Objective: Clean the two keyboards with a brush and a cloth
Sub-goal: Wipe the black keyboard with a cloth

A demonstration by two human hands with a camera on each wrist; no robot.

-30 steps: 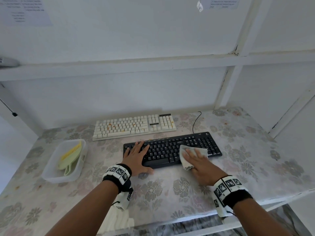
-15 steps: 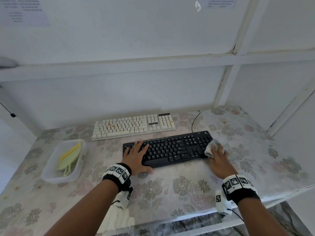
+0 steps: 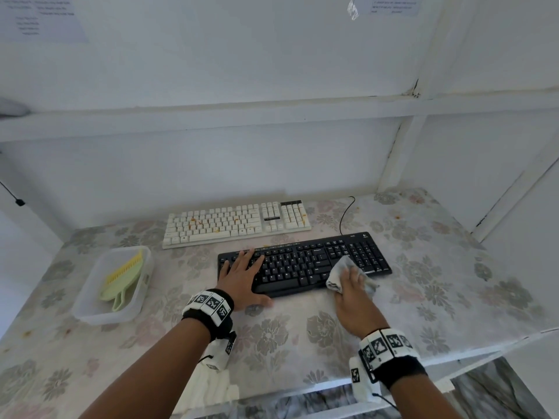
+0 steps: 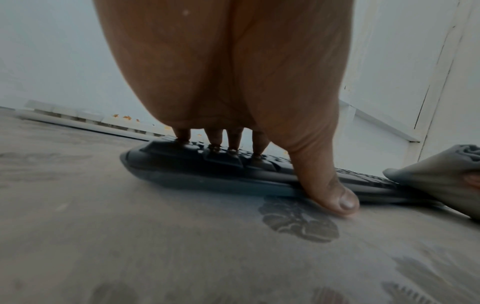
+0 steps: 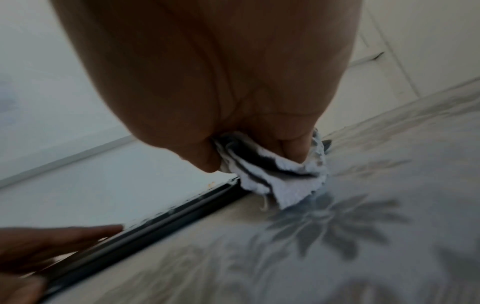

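Note:
A black keyboard (image 3: 305, 261) lies near me on the flowered table (image 3: 453, 267), with a white keyboard (image 3: 236, 222) behind it carrying orange stains. My left hand (image 3: 242, 275) lies flat on the black keyboard's left end, straight fingers (image 4: 215, 139) on the keys and thumb on the table at its front edge. My right hand (image 3: 352, 287) grips a bunched grey cloth (image 3: 340, 273) against the keyboard's front right part; the cloth (image 5: 280, 176) is folded between thumb and fingers. A yellow-green brush (image 3: 122, 279) lies in a tub.
The clear plastic tub (image 3: 90, 309) stands at the left of the table. A black cable (image 3: 344, 213) runs from the black keyboard toward the white wall. The table's front edge (image 3: 453, 355) is close to my wrists. White wall panels close the back and right.
My right hand swept the cloth from the keyboard's middle to its right end, then came back a little leftward along the front edge. The left hand has stayed put.

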